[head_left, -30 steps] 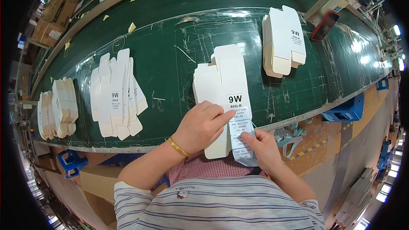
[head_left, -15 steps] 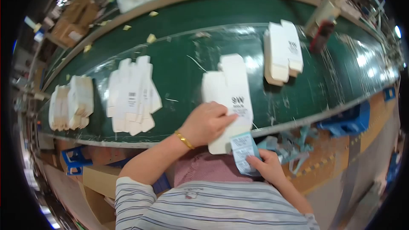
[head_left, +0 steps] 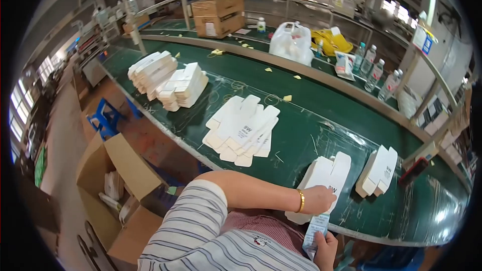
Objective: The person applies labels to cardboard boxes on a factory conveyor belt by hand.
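A stack of white flat-folded cartons (head_left: 314, 175) printed "9W" lies at the front edge of the green table, before me. My left hand (head_left: 319, 199), with a gold bracelet at the wrist, rests on the top carton, its fingers curled in beside the print. Whatever its fingertips hold, if anything, is hidden. Just below the cartons, my right hand (head_left: 326, 251) grips a light-blue strip of printed labels (head_left: 312, 235) between thumb and fingers. The strip's upper end reaches the carton's lower edge, near my left hand.
Further cartons stand to the right (head_left: 379, 170), lie fanned out (head_left: 241, 130) and are stacked at the far left (head_left: 183, 86). A dark red object (head_left: 414, 171) is near the right post. Beyond the rail are a white bag (head_left: 291, 42) and bottles (head_left: 375, 75). An open cardboard box (head_left: 120, 195) stands on the floor.
The camera view has swung left and up, so the cartons and hands now appear lower right. My left hand stays on the top carton; my right still holds the label strip.
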The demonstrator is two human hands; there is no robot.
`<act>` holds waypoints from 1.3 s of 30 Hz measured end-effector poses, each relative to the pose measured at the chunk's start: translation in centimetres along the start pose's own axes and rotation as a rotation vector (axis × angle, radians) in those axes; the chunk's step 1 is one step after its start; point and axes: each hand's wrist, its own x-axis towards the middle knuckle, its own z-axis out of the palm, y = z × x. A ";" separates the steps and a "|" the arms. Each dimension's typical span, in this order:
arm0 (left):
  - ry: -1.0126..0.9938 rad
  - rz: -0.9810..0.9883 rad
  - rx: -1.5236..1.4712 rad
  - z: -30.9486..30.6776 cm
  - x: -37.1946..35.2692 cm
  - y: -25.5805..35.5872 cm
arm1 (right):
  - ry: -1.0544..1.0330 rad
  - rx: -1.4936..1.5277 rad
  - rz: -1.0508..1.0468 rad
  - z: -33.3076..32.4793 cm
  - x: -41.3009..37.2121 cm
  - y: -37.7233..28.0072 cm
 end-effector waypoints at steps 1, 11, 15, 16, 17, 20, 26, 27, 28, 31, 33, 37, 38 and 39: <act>0.016 -0.008 -0.017 0.2 0.0 0.3 | -0.024 0.066 -0.088 -0.2 0.4 1.2; 0.295 0.112 0.217 -10.7 -4.8 -6.4 | 0.038 0.020 -0.149 -0.8 0.4 1.2; 0.159 -0.093 0.401 -14.5 -11.6 -10.6 | 0.081 -0.126 -0.239 -1.0 0.8 1.3; 0.152 -0.145 0.438 -14.0 -13.4 -11.7 | 0.079 -0.125 -0.241 -1.2 1.1 1.7; 0.124 -0.249 0.435 -13.3 -15.0 -12.2 | 0.077 -0.125 -0.242 -1.5 1.5 2.3; 0.042 -0.457 0.299 -9.5 -16.4 -11.5 | 0.095 -0.243 -0.396 -2.7 4.0 5.5; 0.199 -0.363 -1.017 -6.1 -7.0 3.1 | 0.164 -0.457 -0.710 -2.0 3.2 4.0; 0.163 -0.410 -1.117 -5.5 -6.1 3.7 | 0.204 -0.493 -0.765 -1.9 2.8 3.7; 0.127 -0.460 -1.219 -5.2 -5.4 4.0 | 0.240 -0.535 -0.818 -2.0 2.5 3.5; 0.199 -0.428 -1.262 -4.7 -4.6 4.2 | 0.183 -0.306 -0.527 -4.0 2.7 5.4; 0.161 -0.423 -1.269 -4.9 -4.3 3.9 | 0.179 0.025 -0.488 -1.4 1.2 2.1; 0.165 -0.361 -1.188 -4.5 -3.9 3.3 | 0.172 -0.071 -0.425 -2.0 2.2 1.7; 0.158 -0.359 -1.159 -5.0 -3.8 3.2 | 0.149 -0.149 -0.384 -2.3 2.4 1.5; 0.194 -0.372 -1.205 -5.3 -3.7 3.2 | 0.180 -0.186 -0.387 -2.2 2.5 1.4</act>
